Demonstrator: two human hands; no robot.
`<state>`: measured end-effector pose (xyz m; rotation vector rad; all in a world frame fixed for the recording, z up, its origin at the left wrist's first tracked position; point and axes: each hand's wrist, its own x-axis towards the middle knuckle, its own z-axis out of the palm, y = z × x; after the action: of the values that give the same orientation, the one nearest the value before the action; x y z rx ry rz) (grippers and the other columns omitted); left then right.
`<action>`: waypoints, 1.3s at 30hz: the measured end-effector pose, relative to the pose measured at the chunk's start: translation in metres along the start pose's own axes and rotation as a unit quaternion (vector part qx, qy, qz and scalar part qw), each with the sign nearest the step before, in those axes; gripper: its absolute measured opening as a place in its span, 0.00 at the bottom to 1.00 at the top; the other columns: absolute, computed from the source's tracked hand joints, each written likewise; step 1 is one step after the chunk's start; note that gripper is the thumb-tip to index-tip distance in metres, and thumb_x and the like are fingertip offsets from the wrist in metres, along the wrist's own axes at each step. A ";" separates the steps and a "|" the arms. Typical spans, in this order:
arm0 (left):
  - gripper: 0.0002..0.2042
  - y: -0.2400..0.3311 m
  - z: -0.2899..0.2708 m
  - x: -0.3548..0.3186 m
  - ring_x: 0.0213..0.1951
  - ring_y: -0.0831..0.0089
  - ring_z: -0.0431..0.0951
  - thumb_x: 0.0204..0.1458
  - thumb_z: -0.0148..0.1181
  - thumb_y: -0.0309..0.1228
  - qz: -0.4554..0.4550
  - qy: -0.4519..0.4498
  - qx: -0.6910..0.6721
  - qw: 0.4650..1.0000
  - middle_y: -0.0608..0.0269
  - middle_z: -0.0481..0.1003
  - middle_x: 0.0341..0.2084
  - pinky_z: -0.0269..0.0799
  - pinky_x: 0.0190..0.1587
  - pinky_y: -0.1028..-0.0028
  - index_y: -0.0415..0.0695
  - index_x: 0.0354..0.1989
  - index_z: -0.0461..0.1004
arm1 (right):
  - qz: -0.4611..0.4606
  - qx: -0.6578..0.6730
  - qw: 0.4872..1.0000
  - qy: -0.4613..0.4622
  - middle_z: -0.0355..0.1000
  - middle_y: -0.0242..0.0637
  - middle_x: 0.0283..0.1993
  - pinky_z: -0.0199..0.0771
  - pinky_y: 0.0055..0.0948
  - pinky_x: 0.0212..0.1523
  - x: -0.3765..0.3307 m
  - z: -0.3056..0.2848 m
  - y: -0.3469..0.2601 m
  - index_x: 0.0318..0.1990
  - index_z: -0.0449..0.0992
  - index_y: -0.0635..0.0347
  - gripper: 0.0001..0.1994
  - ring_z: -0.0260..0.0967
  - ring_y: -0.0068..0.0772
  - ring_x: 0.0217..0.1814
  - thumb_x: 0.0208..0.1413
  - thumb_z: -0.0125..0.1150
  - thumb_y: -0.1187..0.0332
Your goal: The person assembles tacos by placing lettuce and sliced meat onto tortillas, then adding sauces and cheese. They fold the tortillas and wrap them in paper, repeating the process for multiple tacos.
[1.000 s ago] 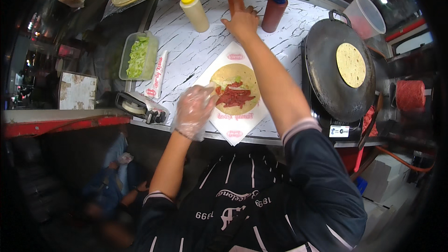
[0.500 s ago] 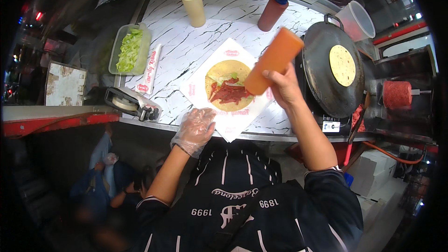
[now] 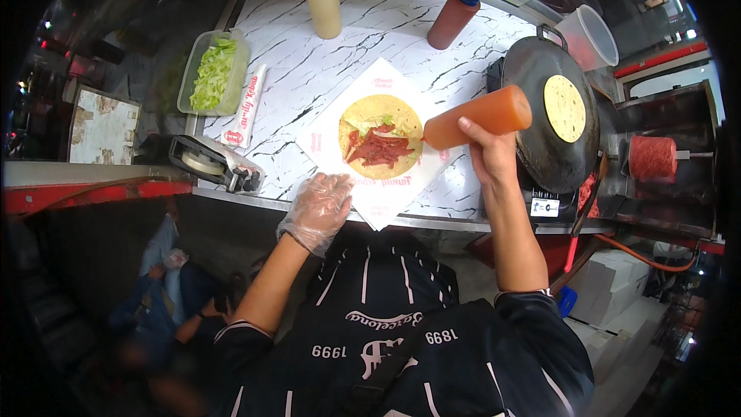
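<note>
My right hand [image 3: 492, 153], bare, is wrapped round an orange sauce squeeze bottle [image 3: 486, 116]. The bottle is tilted nearly level, its tip at the right edge of a flatbread [image 3: 363, 112]. Shredded red-brown meat [image 3: 378, 150] and a little lettuce lie on that flatbread. Under it is a white printed paper sheet [image 3: 378, 205], set cornerwise on the counter. In a clear plastic glove, my left hand [image 3: 318, 208] rests at the counter's front edge, beside the paper's lower left side. Its fingers look loosely bent with nothing visible in them.
At the right, a flatbread [image 3: 566, 108] lies on a black domed griddle [image 3: 532, 147]. A yellow-capped bottle [image 3: 324, 8] and a dark red sauce bottle [image 3: 453, 19] stand behind. Leftward are a lettuce tub [image 3: 214, 73], a wrapper stack [image 3: 247, 108] and a tape dispenser [image 3: 216, 162].
My right hand has shifted right and tipped the orange bottle from a steep slant to nearly level, uncovering the flatbread's right side. My left hand stays almost in place.
</note>
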<state>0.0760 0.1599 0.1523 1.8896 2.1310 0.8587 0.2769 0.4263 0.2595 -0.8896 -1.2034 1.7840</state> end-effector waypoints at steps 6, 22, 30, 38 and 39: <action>0.15 0.000 0.001 0.000 0.51 0.54 0.81 0.55 0.66 0.31 -0.008 -0.009 0.002 1.000 0.56 0.83 0.50 0.76 0.53 0.56 0.42 0.50 0.84 | -0.027 0.016 0.999 -0.012 0.75 0.36 0.49 0.78 0.42 0.61 -0.008 -0.003 -0.017 0.54 0.73 0.61 0.23 0.76 0.36 0.54 0.53 0.72 0.88; 0.15 -0.001 0.007 -0.004 0.50 0.54 0.81 0.56 0.65 0.32 -0.010 0.002 0.012 1.000 0.58 0.83 0.50 0.76 0.53 0.55 0.44 0.51 0.84 | -0.040 0.009 0.999 -0.033 0.76 0.37 0.49 0.78 0.42 0.60 -0.031 0.018 -0.039 0.53 0.74 0.61 0.24 0.76 0.36 0.53 0.50 0.75 0.86; 0.13 0.010 0.005 -0.003 0.50 0.52 0.82 0.55 0.67 0.29 -0.042 0.015 0.006 0.999 0.55 0.84 0.49 0.78 0.56 0.56 0.44 0.48 0.85 | -0.055 0.045 0.995 -0.069 0.74 0.34 0.50 0.77 0.42 0.62 -0.025 0.035 -0.020 0.56 0.72 0.57 0.29 0.75 0.36 0.54 0.49 0.76 0.86; 0.16 0.009 0.011 -0.004 0.51 0.54 0.81 0.55 0.65 0.30 -0.028 0.025 0.011 0.999 0.56 0.83 0.51 0.76 0.55 0.55 0.43 0.52 0.83 | -0.044 0.010 0.998 -0.053 0.74 0.34 0.51 0.80 0.40 0.61 -0.016 0.042 -0.022 0.55 0.73 0.59 0.29 0.76 0.34 0.56 0.47 0.79 0.87; 0.16 0.009 0.011 -0.005 0.52 0.54 0.81 0.55 0.65 0.30 -0.029 0.018 0.024 0.999 0.56 0.83 0.51 0.76 0.55 0.55 0.43 0.52 0.83 | -0.032 -0.016 0.999 -0.037 0.74 0.34 0.51 0.80 0.40 0.61 -0.018 0.036 -0.024 0.55 0.73 0.59 0.28 0.76 0.34 0.56 0.48 0.78 0.87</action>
<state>0.0896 0.1591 0.1463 1.8389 2.2352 0.8443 0.2585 0.4019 0.2955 -0.8009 -1.2958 1.7649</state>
